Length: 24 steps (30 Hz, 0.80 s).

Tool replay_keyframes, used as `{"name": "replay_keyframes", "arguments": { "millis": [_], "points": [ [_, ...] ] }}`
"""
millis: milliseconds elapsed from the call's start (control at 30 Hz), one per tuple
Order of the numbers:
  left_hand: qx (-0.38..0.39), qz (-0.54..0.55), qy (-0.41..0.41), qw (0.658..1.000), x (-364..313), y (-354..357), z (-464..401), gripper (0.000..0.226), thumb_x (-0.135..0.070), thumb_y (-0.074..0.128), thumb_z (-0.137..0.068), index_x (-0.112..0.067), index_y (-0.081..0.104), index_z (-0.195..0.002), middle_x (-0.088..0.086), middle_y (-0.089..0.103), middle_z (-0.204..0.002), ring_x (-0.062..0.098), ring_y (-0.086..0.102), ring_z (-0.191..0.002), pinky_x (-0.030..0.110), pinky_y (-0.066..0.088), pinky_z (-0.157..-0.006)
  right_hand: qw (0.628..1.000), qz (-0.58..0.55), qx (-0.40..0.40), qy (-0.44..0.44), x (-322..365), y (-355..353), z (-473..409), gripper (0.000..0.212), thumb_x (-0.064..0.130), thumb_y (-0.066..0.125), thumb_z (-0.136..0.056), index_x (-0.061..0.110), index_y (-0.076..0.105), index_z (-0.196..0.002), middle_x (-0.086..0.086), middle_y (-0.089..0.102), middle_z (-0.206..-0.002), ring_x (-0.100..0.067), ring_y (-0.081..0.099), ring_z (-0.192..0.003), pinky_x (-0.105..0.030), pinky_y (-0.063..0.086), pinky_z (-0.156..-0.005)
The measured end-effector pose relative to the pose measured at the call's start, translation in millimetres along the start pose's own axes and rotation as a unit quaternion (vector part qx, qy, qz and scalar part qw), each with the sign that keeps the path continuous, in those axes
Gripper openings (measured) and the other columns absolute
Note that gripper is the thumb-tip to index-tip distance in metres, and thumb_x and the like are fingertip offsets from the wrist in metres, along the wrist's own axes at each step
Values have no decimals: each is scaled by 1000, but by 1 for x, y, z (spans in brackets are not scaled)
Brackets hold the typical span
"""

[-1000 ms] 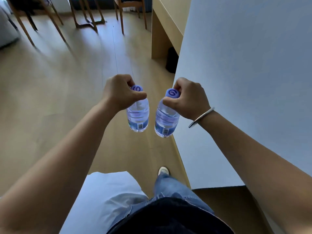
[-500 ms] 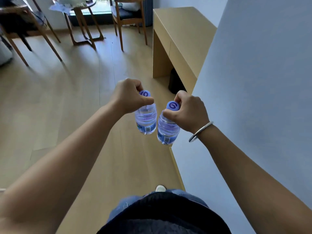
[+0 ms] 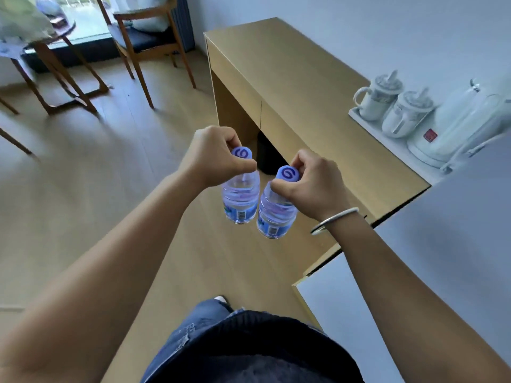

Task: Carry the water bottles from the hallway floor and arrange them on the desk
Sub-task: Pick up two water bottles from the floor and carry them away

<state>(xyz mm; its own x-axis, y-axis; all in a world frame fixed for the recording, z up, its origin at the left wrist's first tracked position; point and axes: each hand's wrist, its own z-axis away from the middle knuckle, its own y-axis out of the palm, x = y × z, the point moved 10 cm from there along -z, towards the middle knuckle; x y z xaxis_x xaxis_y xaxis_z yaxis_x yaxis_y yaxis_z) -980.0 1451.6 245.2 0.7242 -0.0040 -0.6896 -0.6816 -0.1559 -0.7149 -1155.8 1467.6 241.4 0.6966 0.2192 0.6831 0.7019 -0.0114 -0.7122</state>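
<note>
My left hand [image 3: 214,154] grips one clear water bottle [image 3: 241,199] by its neck, just under the purple cap. My right hand [image 3: 313,183] holds a second water bottle [image 3: 275,214] the same way. Both bottles hang upright side by side above the wooden floor, almost touching. The light wooden desk [image 3: 293,87] stands ahead on the right, its near front corner just beyond my right hand.
On the desk's right end sit a white tray [image 3: 359,117] with two lidded mugs [image 3: 378,96] and a white kettle [image 3: 453,128]. A dark bin [image 3: 266,158] stands under the desk. A wooden chair [image 3: 149,37] and small table [image 3: 41,56] are at the far left. A white wall corner [image 3: 414,272] is close on my right.
I have walked forward past the wall corner, so the desk top with tray, mugs and kettle has come into sight. Both hands still carry their bottles, now closer together.
</note>
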Motion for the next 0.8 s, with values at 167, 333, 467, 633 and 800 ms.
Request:
{"name": "replay_keyframes", "arguments": {
  "millis": [167, 333, 467, 633, 800],
  "points": [
    [22, 16, 50, 998, 1, -22, -89, 27, -21, 77, -60, -2, 61, -70, -4, 52, -56, 11, 44, -54, 28, 41, -53, 996, -16, -68, 61, 16, 9, -75, 32, 27, 71, -62, 4, 52, -72, -12, 61, -67, -32, 54, -65, -36, 45, -57],
    [34, 27, 60, 997, 2, -34, -171, 21, -21, 76, -62, -9, 60, -68, -8, 47, -54, 5, 40, -49, 10, 32, -43, 990, -19, -108, 89, 25, 6, -143, 30, 27, 71, -62, 7, 50, -70, -10, 60, -66, -29, 51, -63, -36, 44, -57],
    [52, 51, 77, 994, -3, -28, -230, 22, -21, 76, -60, -7, 61, -69, -7, 48, -54, 5, 40, -48, 8, 30, -40, 985, -9, -139, 103, 21, -4, -193, 30, 27, 70, -62, 6, 50, -71, -12, 62, -68, -32, 52, -65, -37, 45, -57],
    [99, 43, 97, 989, -7, 1, -305, 23, -21, 75, -59, -7, 61, -69, -8, 48, -53, 4, 40, -45, 9, 28, -39, 977, -7, -165, 131, -6, -6, -254, 28, 25, 70, -62, 11, 45, -65, -7, 57, -61, -28, 47, -60, -32, 39, -53],
    [177, 11, 131, 975, -25, 40, -377, 21, -20, 76, -62, -8, 61, -71, -9, 48, -54, 3, 40, -44, 7, 29, -38, 964, -22, -196, 179, -47, -12, -301, 31, 26, 73, -62, 16, 43, -62, -2, 57, -57, -23, 46, -55, -29, 38, -52]
  ]
}}
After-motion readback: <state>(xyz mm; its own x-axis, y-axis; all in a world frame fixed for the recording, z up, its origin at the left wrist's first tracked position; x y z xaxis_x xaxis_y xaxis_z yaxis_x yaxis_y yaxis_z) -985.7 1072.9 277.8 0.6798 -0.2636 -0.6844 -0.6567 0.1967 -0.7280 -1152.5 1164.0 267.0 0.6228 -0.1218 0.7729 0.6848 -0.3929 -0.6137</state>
